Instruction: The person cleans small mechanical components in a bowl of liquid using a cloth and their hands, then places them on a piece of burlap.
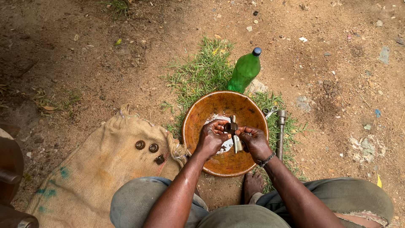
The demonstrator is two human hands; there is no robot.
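Both hands meet over the middle of a round, rust-brown bowl [198, 116] that sits on a patch of grass [198, 71] in the bare dirt. The left hand [211, 137] is closed around a small dark metal part [230, 127] – it looks like a nut or a short fitting, though its exact kind cannot be told – and the right hand [254, 141], a dark band at its wrist, pinches the same part from the other side with its fingers curled. The part is held just above the bowl's centre, between the two sets of fingertips. Below it, inside the bowl, lies a silvery metal tool [236, 143] on a pale, wet-looking patch. Just outside the bowl's right rim a long socket wrench [281, 133] lies on the grass, with a small shiny metal piece [270, 111] beside its upper end. At the bowl's far rim stands a green plastic bottle [245, 71] with a dark cap, tilted slightly. To the left of the bowl a burlap sack [97, 177] is spread on the ground – near its right edge rest two round washers [146, 146] and a dark nut [159, 159] close together.
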